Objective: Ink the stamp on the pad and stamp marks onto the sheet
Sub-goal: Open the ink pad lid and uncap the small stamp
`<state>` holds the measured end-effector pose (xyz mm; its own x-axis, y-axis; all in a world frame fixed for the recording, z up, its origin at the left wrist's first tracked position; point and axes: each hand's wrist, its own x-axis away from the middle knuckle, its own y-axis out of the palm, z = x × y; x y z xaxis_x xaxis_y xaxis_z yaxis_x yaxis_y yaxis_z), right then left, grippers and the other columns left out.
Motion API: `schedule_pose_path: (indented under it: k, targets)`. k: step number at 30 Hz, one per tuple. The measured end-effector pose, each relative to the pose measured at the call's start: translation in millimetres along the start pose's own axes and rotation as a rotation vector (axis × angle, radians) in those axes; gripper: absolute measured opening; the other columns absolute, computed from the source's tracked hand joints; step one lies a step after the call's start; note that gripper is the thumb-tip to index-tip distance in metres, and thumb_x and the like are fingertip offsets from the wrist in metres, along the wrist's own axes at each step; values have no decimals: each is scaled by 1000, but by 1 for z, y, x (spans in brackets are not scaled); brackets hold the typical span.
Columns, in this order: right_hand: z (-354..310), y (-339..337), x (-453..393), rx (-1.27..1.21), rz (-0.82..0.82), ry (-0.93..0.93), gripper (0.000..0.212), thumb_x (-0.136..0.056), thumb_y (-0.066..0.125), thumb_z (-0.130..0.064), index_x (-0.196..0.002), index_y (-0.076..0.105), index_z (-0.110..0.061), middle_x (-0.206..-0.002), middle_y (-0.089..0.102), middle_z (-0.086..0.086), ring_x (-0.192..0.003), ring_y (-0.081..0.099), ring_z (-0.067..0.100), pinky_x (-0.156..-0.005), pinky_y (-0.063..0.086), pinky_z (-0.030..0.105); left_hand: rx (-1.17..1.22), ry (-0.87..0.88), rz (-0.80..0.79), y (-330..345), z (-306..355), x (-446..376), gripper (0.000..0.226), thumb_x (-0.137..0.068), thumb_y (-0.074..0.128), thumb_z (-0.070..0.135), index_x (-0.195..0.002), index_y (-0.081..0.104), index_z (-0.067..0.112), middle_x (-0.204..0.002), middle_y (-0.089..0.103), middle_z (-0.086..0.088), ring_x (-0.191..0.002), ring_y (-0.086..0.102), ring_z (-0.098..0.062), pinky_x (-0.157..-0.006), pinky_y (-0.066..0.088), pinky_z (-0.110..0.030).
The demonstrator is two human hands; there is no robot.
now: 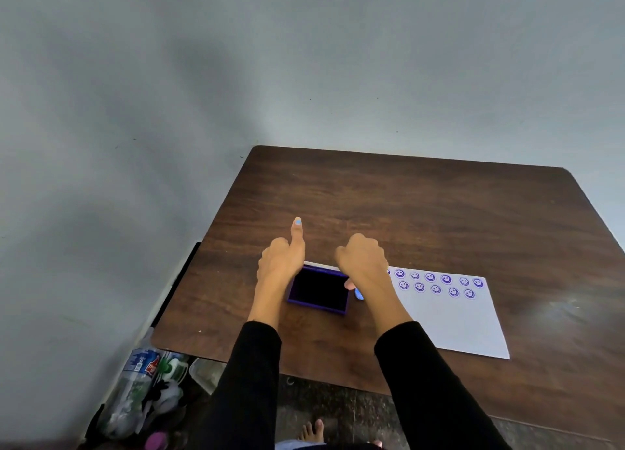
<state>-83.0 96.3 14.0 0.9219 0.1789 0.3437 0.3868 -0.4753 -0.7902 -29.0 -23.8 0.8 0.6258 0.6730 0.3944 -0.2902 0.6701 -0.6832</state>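
An open purple ink pad [319, 290] with a dark inked face lies on the brown table [406, 206]. My left hand [282, 260] rests against the pad's left edge, fingers curled and index finger pointing away. My right hand [365, 258] is closed in a fist over the pad's right edge. A small light-blue piece, apparently the stamp [359, 294], pokes out under it; the rest is hidden. The white sheet [449, 324] lies right of the pad, with two rows of purple smiley marks [436, 283] along its far edge.
The table stands against a grey wall. On the floor at the lower left are several plastic bottles [138, 382] and bags. My bare foot [313, 431] shows under the table's near edge.
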Motion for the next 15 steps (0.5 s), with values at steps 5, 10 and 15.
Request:
schedule_pose_path:
  k: [5,10,15]
  targets:
    - [-1,-4,-10,-14,63,4,26,-86,41,-19,-96,59,-5,-112,65,19,-100,65,38,-84,50,35,5,8,9,2,10,-10,82,-86,12,72,-98,61,8,-111,60,-12,-105,53,-31,-93,39,-44]
    - [-1,-5,-22,52,122,9,30,-91,40,-24,-104,59,-6,-116,62,15,-106,58,36,-74,37,34,51,21,7,5,20,-18,66,-88,13,70,-73,50,17,-98,56,-8,-96,52,-27,-95,38,-46]
    - [0,1,-33,45,152,1,32,-94,39,-29,-106,59,-8,-117,63,15,-106,59,37,-77,40,35,135,23,-14,12,22,-26,60,-91,16,65,-89,52,17,-112,58,-10,-109,53,-27,-107,34,-54]
